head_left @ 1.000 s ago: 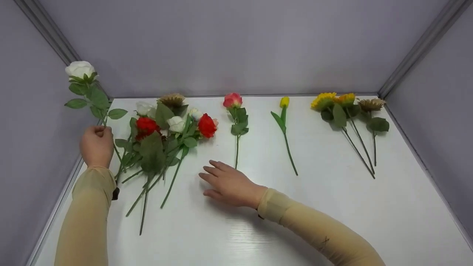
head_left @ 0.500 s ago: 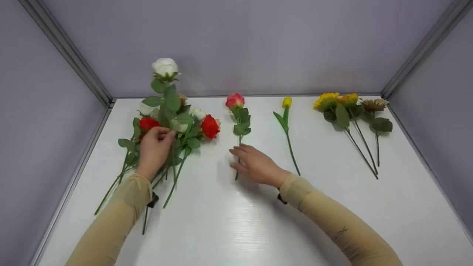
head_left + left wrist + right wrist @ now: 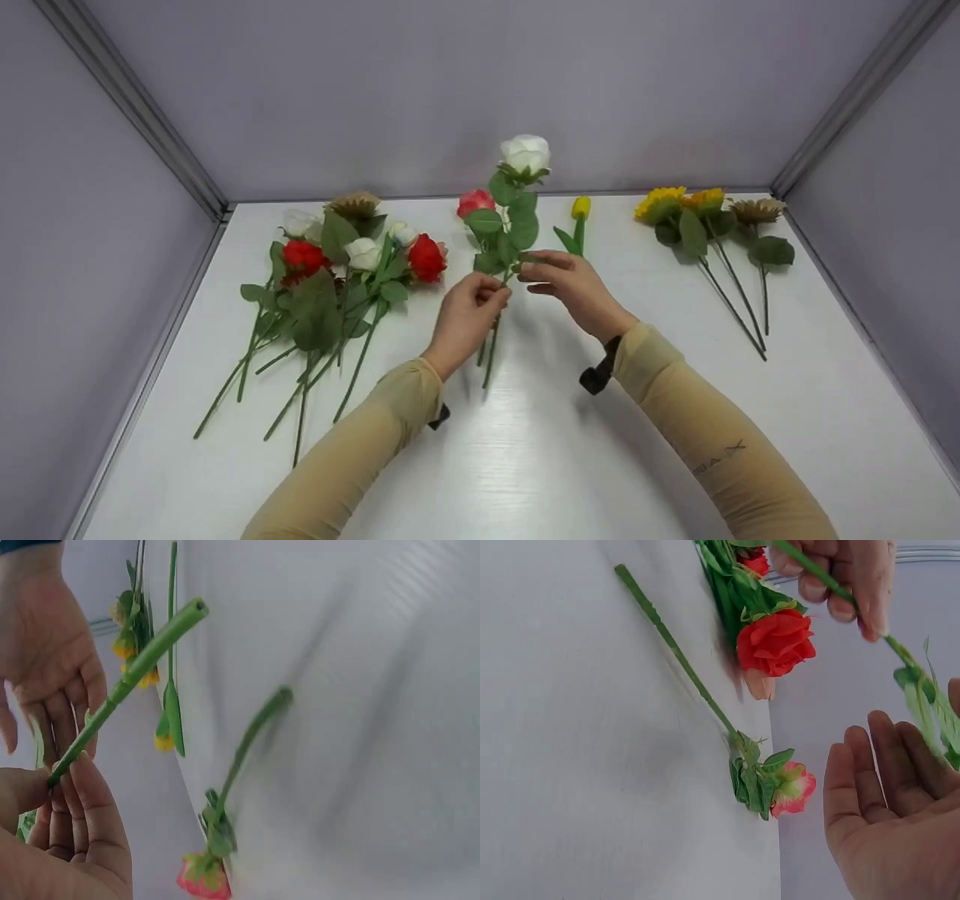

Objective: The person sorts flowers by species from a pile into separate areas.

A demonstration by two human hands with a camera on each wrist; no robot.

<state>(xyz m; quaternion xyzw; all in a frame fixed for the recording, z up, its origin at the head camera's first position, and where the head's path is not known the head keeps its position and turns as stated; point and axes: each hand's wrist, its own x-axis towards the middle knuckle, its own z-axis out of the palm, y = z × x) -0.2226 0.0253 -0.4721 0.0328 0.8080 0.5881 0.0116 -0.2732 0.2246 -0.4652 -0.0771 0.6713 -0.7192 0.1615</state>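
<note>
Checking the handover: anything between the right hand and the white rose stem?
Nothing visible. The left hand pinches the white rose by its stem and holds it upright above the table. The right hand is open beside the stem, with only a small clear gap. The pink rose lies on the table behind.

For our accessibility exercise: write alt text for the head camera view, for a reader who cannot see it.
A person's left hand pinches the stem of a white rose held upright above a white table, while the right hand reaches open beside it. Mixed flowers lie left, sunflowers right.
</note>
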